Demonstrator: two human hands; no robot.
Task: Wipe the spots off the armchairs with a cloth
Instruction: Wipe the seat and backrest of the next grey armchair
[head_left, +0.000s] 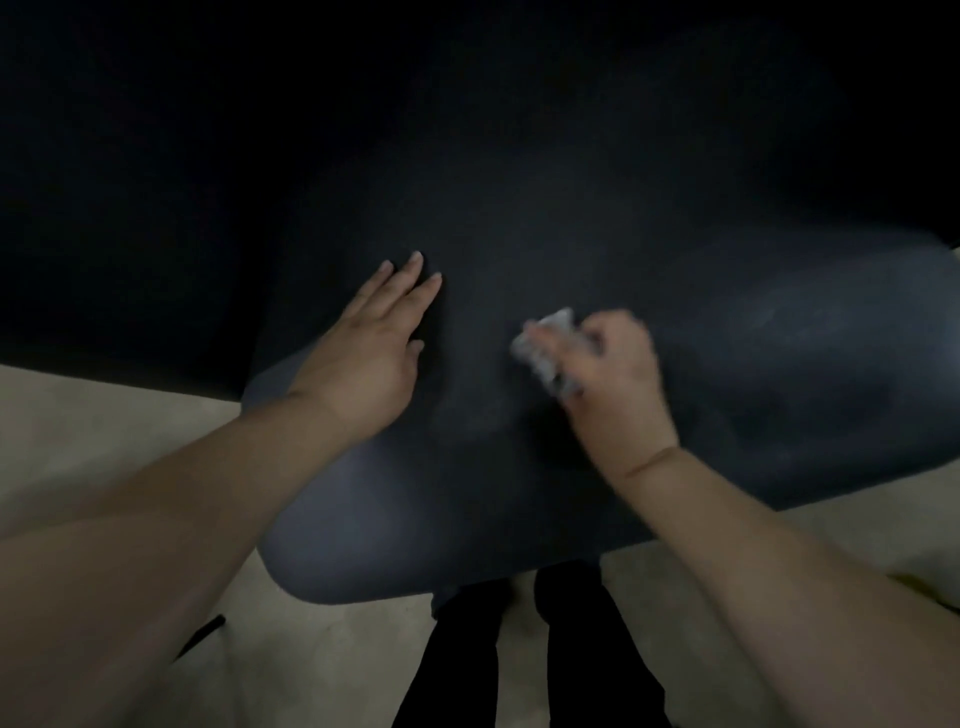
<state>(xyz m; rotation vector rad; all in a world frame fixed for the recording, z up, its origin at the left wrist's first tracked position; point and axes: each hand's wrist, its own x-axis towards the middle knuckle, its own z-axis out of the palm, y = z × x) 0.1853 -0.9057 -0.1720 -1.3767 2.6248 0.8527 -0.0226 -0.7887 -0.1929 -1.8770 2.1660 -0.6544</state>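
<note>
— Left hand (371, 348)?
— Flat, fingers straight, pressed on the dark armchair (701, 338) seat, centre-left of frame.
— Right hand (613, 374)?
— Curled round a pale cloth (550, 345), blurred; cloth at centre, touching the seat.

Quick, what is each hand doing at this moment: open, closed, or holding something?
Left hand: open, fingers straight, resting flat on the armchair.
Right hand: closed around the cloth, blurred.

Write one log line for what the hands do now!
left hand: flat on armchair | right hand: grips cloth on armchair
</note>
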